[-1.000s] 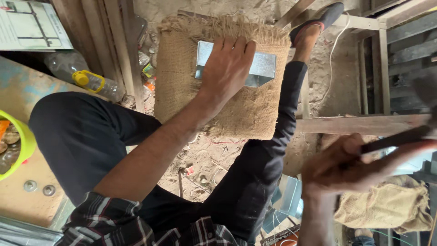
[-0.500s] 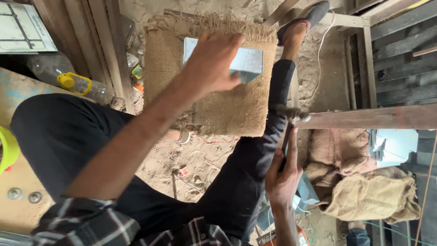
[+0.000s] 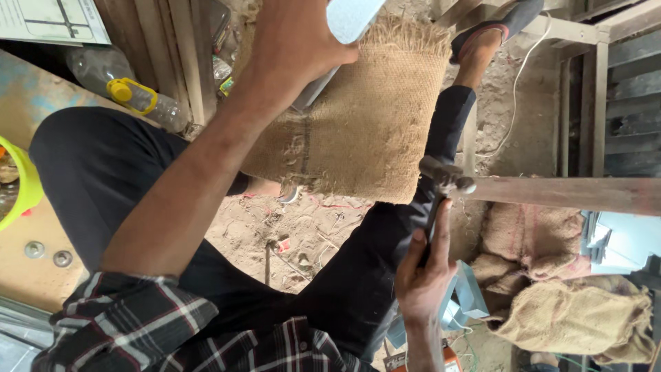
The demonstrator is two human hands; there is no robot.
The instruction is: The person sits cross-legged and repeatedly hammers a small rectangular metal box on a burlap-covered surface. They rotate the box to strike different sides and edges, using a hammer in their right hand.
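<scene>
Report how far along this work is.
Done: the burlap pad is laid out over the sandy floor. In hand: the left hand holds a pale metal sheet against it, and the right hand grips a hammer, head at the wooden beam. Left: seemingly the hammering; the sheet is mostly out of frame.

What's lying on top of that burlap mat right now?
A pale grey metal sheet piece rests on the frayed brown burlap mat, pressed by the left hand. The hand and forearm cover most of the sheet; anything under the mat is hidden.
</scene>
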